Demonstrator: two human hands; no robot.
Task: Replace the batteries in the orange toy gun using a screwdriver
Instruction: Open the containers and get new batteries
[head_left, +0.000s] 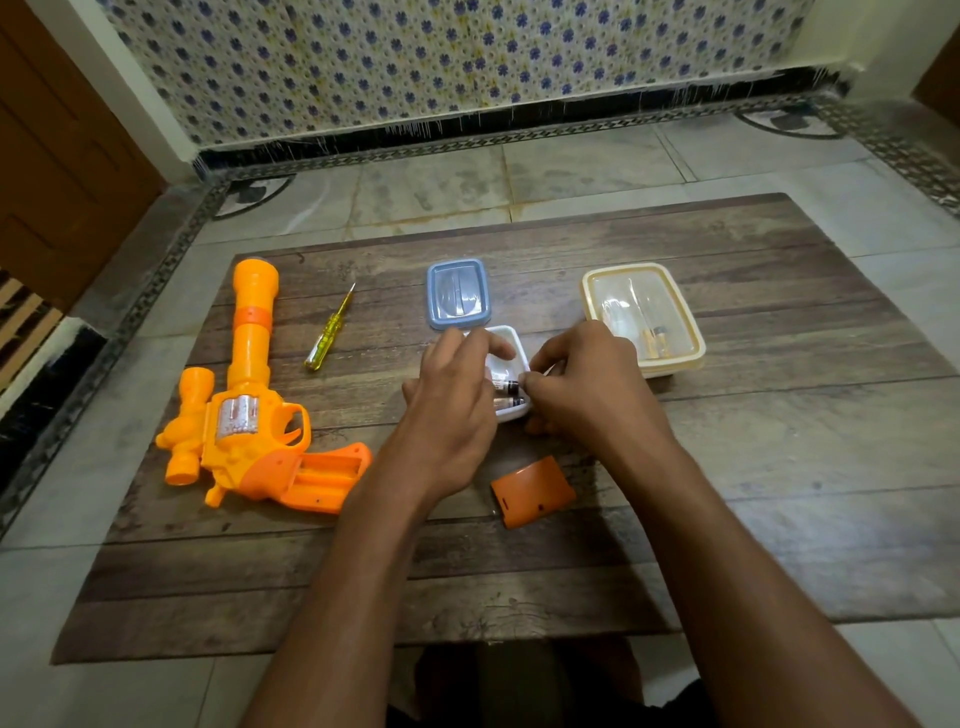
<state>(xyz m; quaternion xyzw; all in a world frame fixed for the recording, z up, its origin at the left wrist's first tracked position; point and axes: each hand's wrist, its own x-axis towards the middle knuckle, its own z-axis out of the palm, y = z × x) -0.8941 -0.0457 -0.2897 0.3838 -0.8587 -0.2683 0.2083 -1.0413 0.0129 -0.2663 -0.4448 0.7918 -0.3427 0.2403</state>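
The orange toy gun (244, 405) lies on the left of the wooden mat, its grip compartment open and showing no batteries. Its orange battery cover (532, 491) lies loose near the middle. A yellow-handled screwdriver (328, 335) rests beside the barrel. Between my hands sits a small white box (511, 345) with batteries (508, 393) in it. My left hand (452, 410) reaches over the box's left side with its fingers curved over the rim. My right hand (587, 384) pinches the end of one battery at the box's right side.
A blue lid (458, 293) lies just behind the white box. A cream, lidded container (644, 317) holding small items stands at the right. The wooden mat (727, 467) lies on a tiled floor, with a patterned wall behind.
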